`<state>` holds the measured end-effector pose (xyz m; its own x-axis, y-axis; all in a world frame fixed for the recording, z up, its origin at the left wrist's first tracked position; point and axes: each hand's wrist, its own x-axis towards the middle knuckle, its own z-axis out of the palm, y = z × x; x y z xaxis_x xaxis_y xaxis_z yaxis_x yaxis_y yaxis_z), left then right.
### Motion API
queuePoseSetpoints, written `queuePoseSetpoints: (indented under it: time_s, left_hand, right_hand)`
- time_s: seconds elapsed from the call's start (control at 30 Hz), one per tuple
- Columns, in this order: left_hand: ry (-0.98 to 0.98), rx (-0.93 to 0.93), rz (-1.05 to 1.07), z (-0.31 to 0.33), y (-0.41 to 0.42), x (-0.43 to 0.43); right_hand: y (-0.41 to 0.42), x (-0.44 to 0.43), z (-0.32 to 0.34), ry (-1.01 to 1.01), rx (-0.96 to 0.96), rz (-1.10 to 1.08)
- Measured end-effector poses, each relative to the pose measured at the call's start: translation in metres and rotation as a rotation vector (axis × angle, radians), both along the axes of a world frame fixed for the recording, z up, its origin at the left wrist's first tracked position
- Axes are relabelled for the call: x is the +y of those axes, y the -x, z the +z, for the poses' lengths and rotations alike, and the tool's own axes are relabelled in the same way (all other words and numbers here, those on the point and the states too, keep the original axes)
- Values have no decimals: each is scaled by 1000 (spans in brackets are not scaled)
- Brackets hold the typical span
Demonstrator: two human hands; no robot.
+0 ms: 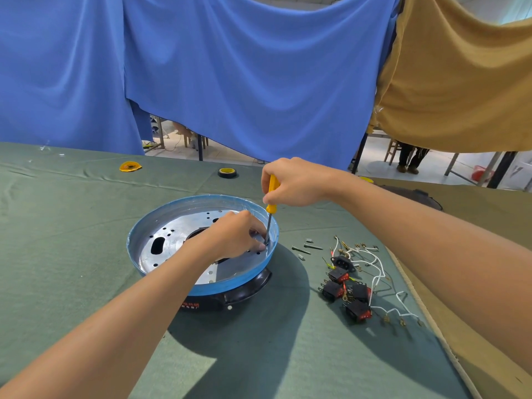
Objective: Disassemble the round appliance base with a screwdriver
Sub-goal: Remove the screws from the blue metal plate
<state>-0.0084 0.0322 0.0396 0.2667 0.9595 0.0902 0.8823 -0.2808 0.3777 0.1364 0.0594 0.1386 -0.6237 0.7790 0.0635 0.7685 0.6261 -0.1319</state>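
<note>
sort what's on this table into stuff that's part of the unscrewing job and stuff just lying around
In the job: round base, screwdriver, right hand gripping it, left hand at its tip.
Lying about: tape roll, yellow scrap, switches with wires, small loose bits.

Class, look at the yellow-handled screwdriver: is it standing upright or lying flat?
Nearly upright: the right hand grips the screwdriver by its handle on top, tip down on the round base beside the left hand.

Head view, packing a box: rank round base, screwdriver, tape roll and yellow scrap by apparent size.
1. round base
2. screwdriver
3. tape roll and yellow scrap: alike, both farther away, so unranked.
</note>
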Motion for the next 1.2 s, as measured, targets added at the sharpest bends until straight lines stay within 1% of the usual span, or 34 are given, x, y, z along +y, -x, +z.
queuePoseSetpoints:
  time_s: [0.07,0.17,0.23,0.33,0.43,0.53,0.6,0.77,0.87,1.0,1.07,1.13,1.2]
  left_hand:
    - [2,0,2,0,0,0]
    - [0,0,6,1,0,-1]
    - [0,-4,7,1,0,-1]
    - [-5,-4,5,0,0,-1]
    - [-15,-10,7,1,-1,-1]
    - [-36,-2,18,0,-2,-1]
    - [-44,10,35,-2,-2,0]
    - [-65,70,75,-6,-4,4]
    - [-79,102,87,-6,-6,4]
    - [-114,135,120,-7,-7,1]
    - [-132,157,127,-8,-8,0]
    - [-141,154,116,-8,-9,-2]
    - [-147,155,101,-8,-9,-3]
  right_hand:
    - [1,0,1,25,-13,-22]
    - [3,2,-1,-42,-30,-78]
    - [4,2,-3,-59,3,-70]
    - [2,0,-2,1,39,-17]
    - [1,-4,2,81,23,11]
    - [0,-5,3,98,20,37]
    - [-1,-5,2,104,51,47]
    - [-8,-4,-1,188,208,16]
    - [-16,-1,-5,202,318,-41]
    - [-27,8,-10,160,515,-203]
    - [-29,12,-13,95,627,-304]
    - [-31,16,-16,41,701,-391]
    - [-33,17,-21,58,747,-452]
